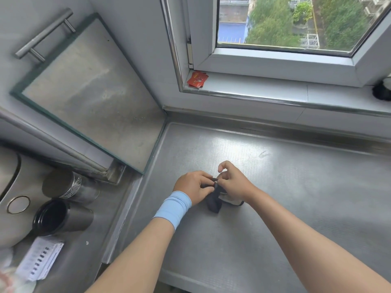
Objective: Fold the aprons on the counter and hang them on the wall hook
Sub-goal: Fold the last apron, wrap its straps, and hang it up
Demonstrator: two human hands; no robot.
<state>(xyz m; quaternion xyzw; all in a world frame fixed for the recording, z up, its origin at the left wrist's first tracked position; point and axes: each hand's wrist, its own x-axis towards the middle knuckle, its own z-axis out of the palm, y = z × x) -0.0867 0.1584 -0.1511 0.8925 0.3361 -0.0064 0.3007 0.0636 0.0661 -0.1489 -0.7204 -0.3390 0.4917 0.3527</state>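
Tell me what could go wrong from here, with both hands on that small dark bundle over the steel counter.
Both the left hand and right hand pinch only the top end of the small dark rolled fabric bundle; the unheld rest may unroll. If that grip slips, the bundle could slide off the left edge of the textured steel counter towards the open dark metal cup.

The apron [213, 203] is charcoal, the wristband [174, 208] pale blue, the packet [197, 79] red.
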